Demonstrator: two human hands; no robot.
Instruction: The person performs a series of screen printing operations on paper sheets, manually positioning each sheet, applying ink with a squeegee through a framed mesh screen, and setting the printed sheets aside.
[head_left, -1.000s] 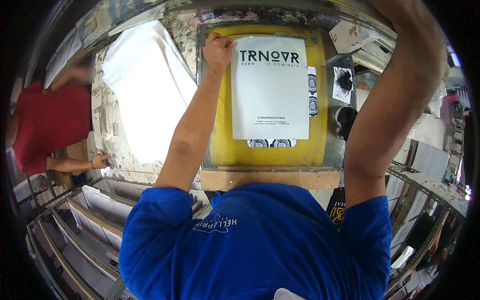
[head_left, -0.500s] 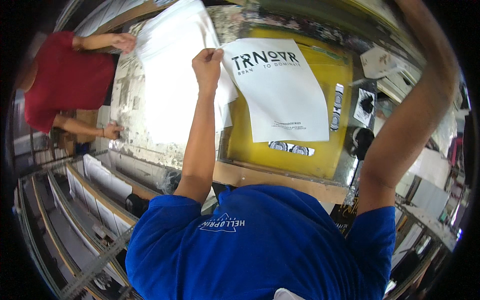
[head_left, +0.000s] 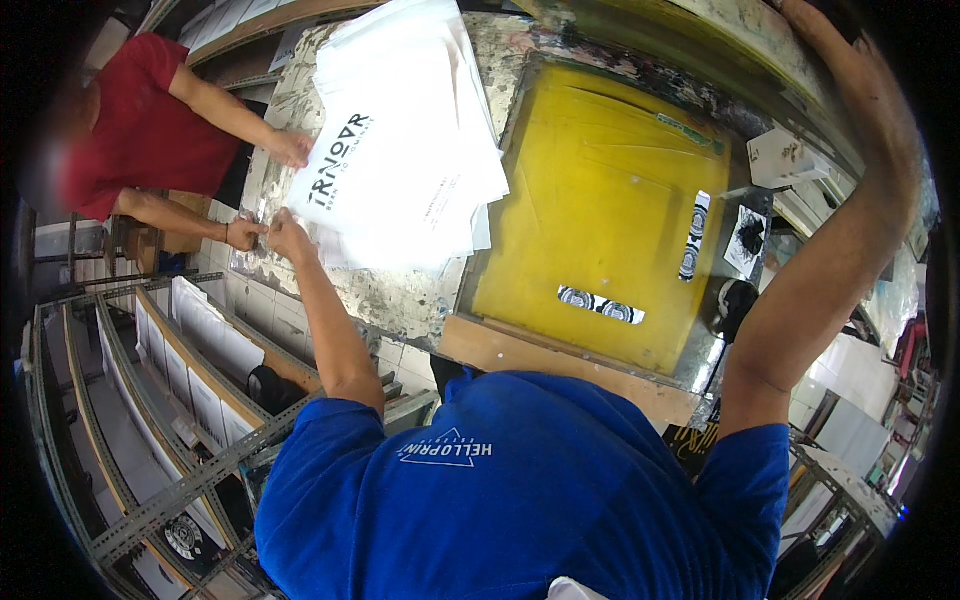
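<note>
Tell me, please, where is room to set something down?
On the yellow board, left of the right strip and green label, above the lower strip; on the table, below the white sheets. Their left edge is crowded: left hand, co-worker's hands.

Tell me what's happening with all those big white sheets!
The person in blue has the left hand at a corner of a black-printed sheet, which is over a fanned pile of white sheets. A co-worker in red has one hand at that sheet's edge and the other hand beside the person's left hand. The person's right hand is up near the picture's top right. Two printed strips are on the yellow board.
</note>
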